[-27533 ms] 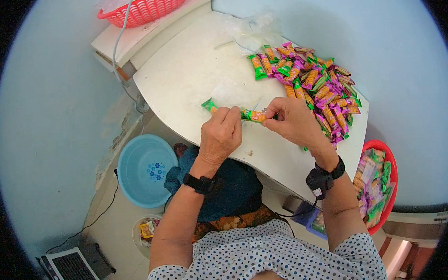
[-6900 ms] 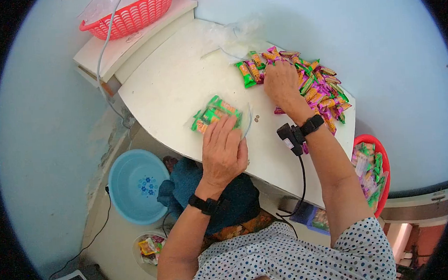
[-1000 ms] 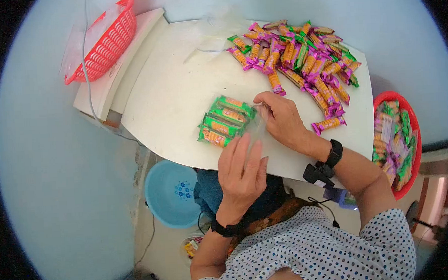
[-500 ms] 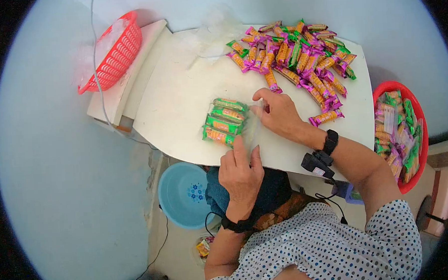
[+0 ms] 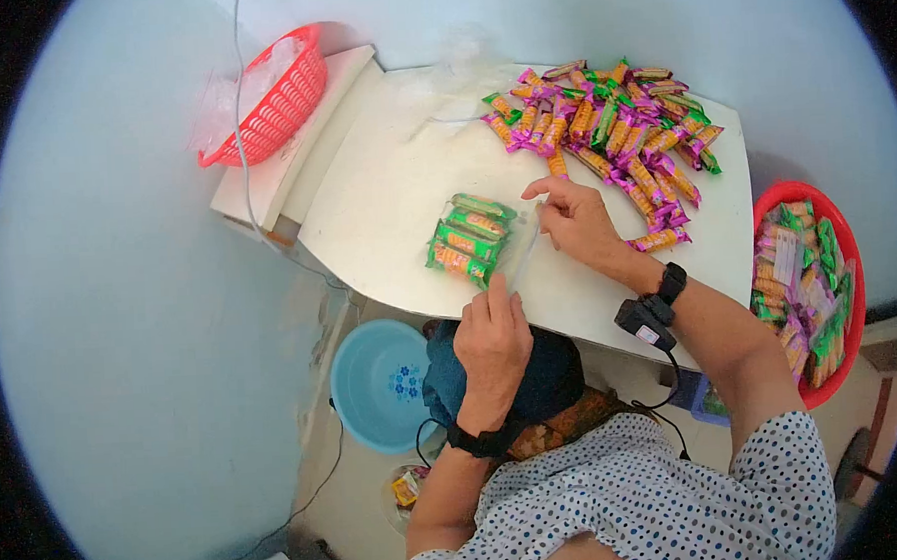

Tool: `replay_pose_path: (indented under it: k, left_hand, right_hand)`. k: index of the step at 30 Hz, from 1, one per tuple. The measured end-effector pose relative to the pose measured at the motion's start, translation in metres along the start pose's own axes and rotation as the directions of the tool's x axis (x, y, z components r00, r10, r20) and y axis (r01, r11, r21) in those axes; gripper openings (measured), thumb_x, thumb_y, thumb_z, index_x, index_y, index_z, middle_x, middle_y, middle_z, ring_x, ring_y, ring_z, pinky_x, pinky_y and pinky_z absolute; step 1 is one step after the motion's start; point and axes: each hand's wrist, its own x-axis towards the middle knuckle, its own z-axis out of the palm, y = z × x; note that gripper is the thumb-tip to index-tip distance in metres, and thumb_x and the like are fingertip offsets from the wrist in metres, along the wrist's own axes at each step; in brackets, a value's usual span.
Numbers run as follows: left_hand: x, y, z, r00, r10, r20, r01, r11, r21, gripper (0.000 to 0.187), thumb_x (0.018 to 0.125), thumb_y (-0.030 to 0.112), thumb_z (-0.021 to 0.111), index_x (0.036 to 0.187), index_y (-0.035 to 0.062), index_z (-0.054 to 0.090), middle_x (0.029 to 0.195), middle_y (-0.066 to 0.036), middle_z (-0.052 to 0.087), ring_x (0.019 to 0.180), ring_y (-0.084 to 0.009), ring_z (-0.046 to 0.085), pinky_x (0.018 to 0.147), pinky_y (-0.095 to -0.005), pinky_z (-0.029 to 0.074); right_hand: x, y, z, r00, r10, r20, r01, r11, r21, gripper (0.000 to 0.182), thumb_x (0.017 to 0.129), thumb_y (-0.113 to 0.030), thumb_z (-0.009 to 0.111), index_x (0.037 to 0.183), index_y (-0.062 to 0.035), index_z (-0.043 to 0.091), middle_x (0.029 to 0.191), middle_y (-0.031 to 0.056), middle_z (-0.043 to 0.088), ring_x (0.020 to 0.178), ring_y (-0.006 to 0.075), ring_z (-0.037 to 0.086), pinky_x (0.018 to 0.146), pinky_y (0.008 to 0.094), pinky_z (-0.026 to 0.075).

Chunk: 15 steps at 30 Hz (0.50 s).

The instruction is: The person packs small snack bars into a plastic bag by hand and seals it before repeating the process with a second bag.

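Note:
A clear plastic bag [image 5: 524, 257] lies on the white table, holding several green-wrapped snack packets [image 5: 470, 241] in a stacked row. My left hand [image 5: 493, 343] is at the bag's near corner, fingertips drawn together on the plastic edge. My right hand [image 5: 578, 222] hovers by the bag's open right end, index finger stretched out and thumb apart from it. Whether its fingertips touch the thin plastic is hard to make out. Beyond it spreads a loose pile of purple and green snack packets [image 5: 612, 128].
A red basket [image 5: 281, 107] with clear plastic stands on a ledge at the left. More clear bags [image 5: 459, 64] lie at the table's back. On the right is a red tub [image 5: 838, 363] of filled packs; below, a blue basin [image 5: 358, 394].
My right hand's fingers have opened away from the bag's end. My left fingers have drawn closer together at the near corner. The whole view has shifted slightly.

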Motion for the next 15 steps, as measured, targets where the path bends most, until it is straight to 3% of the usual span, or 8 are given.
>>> replay_pose_path:
  k: [3,7,12,15]
  left_hand:
    - [0.0,0.0,-0.004,1.0,0.022,0.004,-0.022,1.0,-0.011,0.026,0.086,0.01,0.067,0.11,0.0037,0.061,0.083,-0.012,0.061,0.073,-0.0306,0.061,0.06,-0.0396,0.051]
    - [-0.002,-0.002,-0.004,0.998,0.054,0.033,-0.055,0.998,0.022,0.018,0.086,0.005,0.064,0.105,0.0043,0.062,0.084,-0.012,0.061,0.075,-0.0301,0.061,0.062,-0.0381,0.051]
    - [0.001,-0.008,-0.011,0.998,0.06,-0.023,-0.058,0.997,0.049,0.02,0.084,0.0,0.062,0.104,0.0049,0.063,0.085,-0.012,0.061,0.076,-0.0303,0.061,0.062,-0.0396,0.052]
    - [0.009,-0.013,-0.025,0.996,0.059,-0.067,-0.056,0.997,0.048,0.021,0.083,-0.001,0.062,0.103,0.0054,0.064,0.085,-0.012,0.061,0.076,-0.0307,0.062,0.062,-0.04,0.052]
  right_hand:
    - [-0.001,0.001,0.001,1.0,-0.002,0.016,0.001,0.998,0.061,0.024,0.088,0.002,0.051,0.106,-0.0026,0.068,0.065,0.0017,0.058,0.048,0.0066,0.052,0.044,0.0237,0.041]
    - [-0.001,-0.004,-0.002,0.999,0.019,0.031,-0.018,1.0,-0.007,0.024,0.086,0.001,0.052,0.103,0.0007,0.069,0.069,0.003,0.061,0.05,0.0074,0.055,0.046,0.0235,0.043]
    - [0.002,-0.007,-0.012,0.989,0.011,0.144,-0.01,1.0,-0.004,0.026,0.081,0.003,0.054,0.103,0.0017,0.068,0.074,0.0037,0.062,0.055,0.0082,0.058,0.051,0.0236,0.047]
    - [0.006,-0.001,-0.008,0.958,-0.174,0.227,0.182,0.983,-0.012,0.026,0.08,0.005,0.059,0.105,0.0017,0.068,0.08,0.0047,0.064,0.065,0.0088,0.061,0.057,0.023,0.048]
